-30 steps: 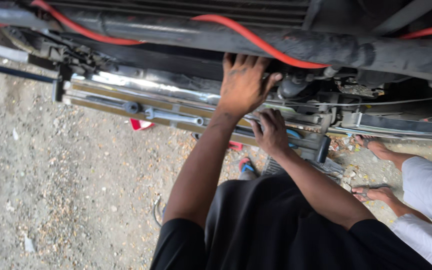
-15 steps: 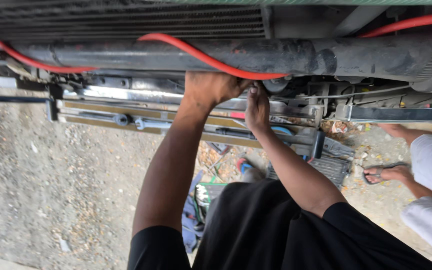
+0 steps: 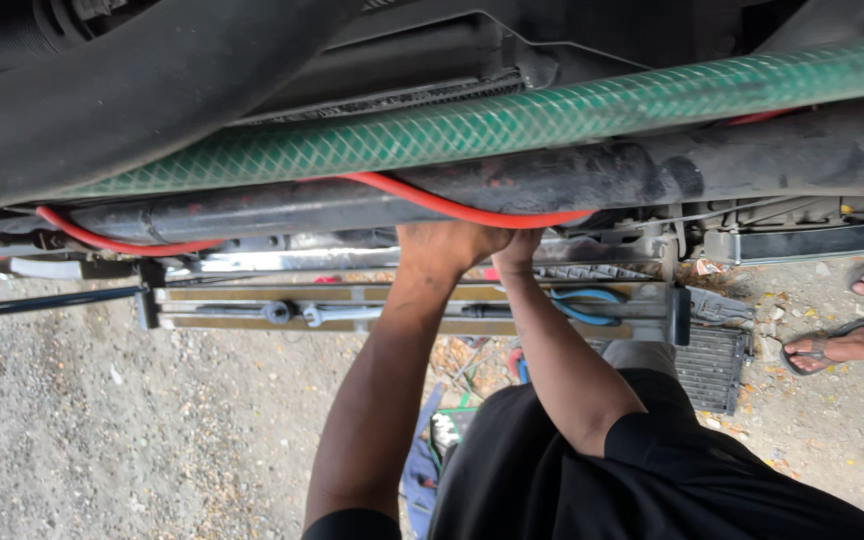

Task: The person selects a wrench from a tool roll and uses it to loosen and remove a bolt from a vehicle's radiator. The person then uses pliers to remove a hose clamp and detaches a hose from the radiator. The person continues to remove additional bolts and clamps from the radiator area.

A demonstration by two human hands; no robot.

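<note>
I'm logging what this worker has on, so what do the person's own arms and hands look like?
Both arms are bare from the short black sleeves down. The left hand and right hand wear no gloves; no watch, band or ring shows on the visible parts. The left sleeve and right sleeve belong to a plain black shirt, no markings visible. The fingers are mostly hidden.

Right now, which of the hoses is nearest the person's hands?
The thin red hose, curving just above both hands; the thick green hose runs higher up.
</note>
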